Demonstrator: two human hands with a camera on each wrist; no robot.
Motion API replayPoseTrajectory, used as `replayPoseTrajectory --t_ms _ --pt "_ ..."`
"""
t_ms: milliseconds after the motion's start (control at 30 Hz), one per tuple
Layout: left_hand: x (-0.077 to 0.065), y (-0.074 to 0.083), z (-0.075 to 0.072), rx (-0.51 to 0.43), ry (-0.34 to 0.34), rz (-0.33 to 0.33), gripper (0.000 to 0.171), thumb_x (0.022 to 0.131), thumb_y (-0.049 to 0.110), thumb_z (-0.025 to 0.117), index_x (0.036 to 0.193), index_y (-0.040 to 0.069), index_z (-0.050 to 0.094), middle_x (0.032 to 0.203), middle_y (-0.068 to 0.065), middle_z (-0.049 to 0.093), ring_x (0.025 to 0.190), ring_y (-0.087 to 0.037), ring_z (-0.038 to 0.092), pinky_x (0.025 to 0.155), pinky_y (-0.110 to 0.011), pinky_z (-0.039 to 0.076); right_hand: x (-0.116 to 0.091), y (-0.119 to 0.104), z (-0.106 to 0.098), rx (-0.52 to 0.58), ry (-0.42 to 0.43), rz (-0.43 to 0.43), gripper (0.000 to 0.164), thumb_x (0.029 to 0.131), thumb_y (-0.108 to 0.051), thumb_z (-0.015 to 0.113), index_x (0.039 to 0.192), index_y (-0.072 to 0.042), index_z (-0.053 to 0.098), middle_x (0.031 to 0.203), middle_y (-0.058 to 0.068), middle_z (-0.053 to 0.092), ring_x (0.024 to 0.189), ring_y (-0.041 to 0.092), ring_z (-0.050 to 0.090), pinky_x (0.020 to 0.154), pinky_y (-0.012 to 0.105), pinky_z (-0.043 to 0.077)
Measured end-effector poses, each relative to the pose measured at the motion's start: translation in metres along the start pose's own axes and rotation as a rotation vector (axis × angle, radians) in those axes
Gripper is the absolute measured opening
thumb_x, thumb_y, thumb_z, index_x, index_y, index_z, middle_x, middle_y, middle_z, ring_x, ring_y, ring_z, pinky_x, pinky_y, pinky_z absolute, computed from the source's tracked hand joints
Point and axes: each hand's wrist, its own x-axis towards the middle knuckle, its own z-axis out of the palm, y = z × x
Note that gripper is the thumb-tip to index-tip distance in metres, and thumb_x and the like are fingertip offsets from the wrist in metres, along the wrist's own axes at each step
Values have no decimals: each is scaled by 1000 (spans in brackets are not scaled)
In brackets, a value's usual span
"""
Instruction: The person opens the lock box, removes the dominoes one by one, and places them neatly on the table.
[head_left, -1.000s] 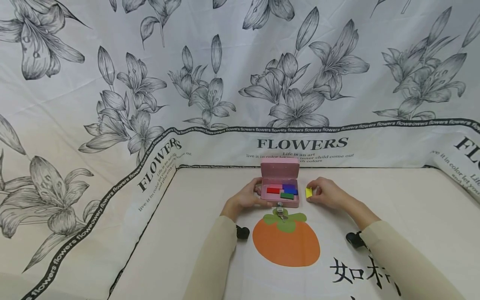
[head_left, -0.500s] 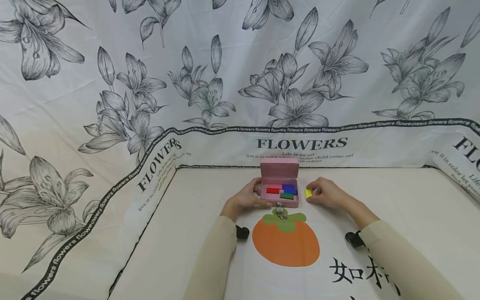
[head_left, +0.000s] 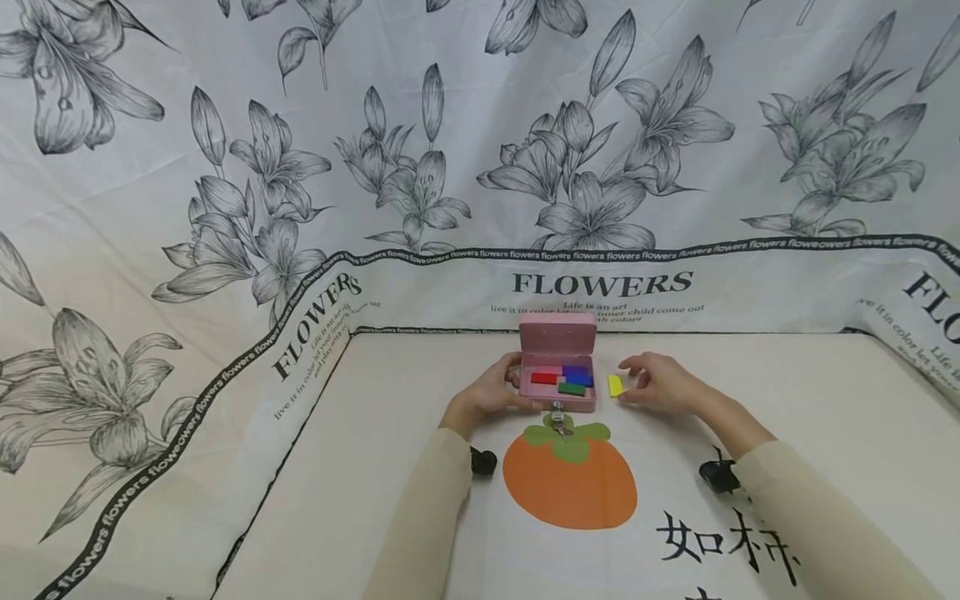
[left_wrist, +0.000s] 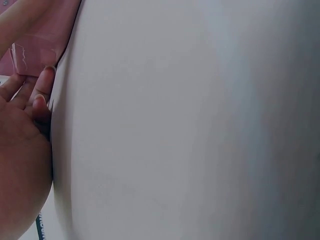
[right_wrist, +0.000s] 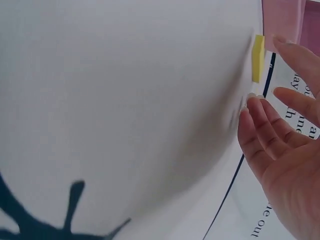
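A pink metal box (head_left: pixel 557 337) stands on the table with its lid raised. Inside lie a red block (head_left: pixel 543 378), a green block (head_left: pixel 572 389), blue blocks (head_left: pixel 577 377) and a pink block (head_left: pixel 550 369). My left hand (head_left: pixel 489 388) holds the box at its left side, thumb along the front; in the left wrist view its fingertips touch the pink wall (left_wrist: pixel 37 55). Right of the box a yellow block (head_left: pixel 615 386) rests on the table. My right hand (head_left: pixel 663 386) is just beside it, fingers spread; the right wrist view shows them apart from the yellow block (right_wrist: pixel 258 59).
A small lock with a key (head_left: pixel 558 417) hangs at the box's front. The white tablecloth carries a printed orange persimmon (head_left: pixel 570 483) and black characters (head_left: pixel 690 537). Behind rises a flower-printed curtain (head_left: pixel 420 192).
My right hand has let go of the yellow block and drawn slightly to the right, its fingers spreading. The block stays beside the box. My left hand keeps its hold.
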Motion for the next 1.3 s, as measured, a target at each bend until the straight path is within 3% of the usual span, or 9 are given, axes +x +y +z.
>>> replayPoseTrajectory --t_ms 400,700,933,1100,1300 --pt "2 0 -1 -3 -2 -6 104 71 9 94 157 14 36 106 -5 53 101 -19 47 93 -36 38 -10 -15 -10 3 36 -30 57 89 -22 80 133 7 59 118 22 65 98 29 63 84 47 54" --pt "3 0 -2 -13 -12 -3 103 71 9 94 156 14 37 108 -7 54 101 -19 48 94 -37 38 -12 -33 -13 10 61 -100 53 91 -23 78 131 7 60 119 25 64 99 32 64 80 43 56" --pt "2 0 -2 -15 -8 2 101 71 9 94 155 14 38 108 -6 53 101 -18 48 93 -36 39 -6 -47 -7 19 73 -157 48 91 -16 77 130 6 61 119 25 64 99 34 64 80 46 57" --pt "2 0 -1 -34 -9 -26 101 71 10 94 154 16 38 113 -5 54 105 -21 48 96 -38 41 -1 -56 -1 43 53 -158 51 91 -15 76 134 6 59 117 23 64 103 37 63 87 55 54" --pt "3 -2 -1 -40 -13 -30 98 71 13 94 152 18 40 119 -2 53 110 -22 46 98 -39 42 6 -64 4 63 27 -203 51 92 -10 74 137 8 57 127 25 64 110 40 62 94 58 51"
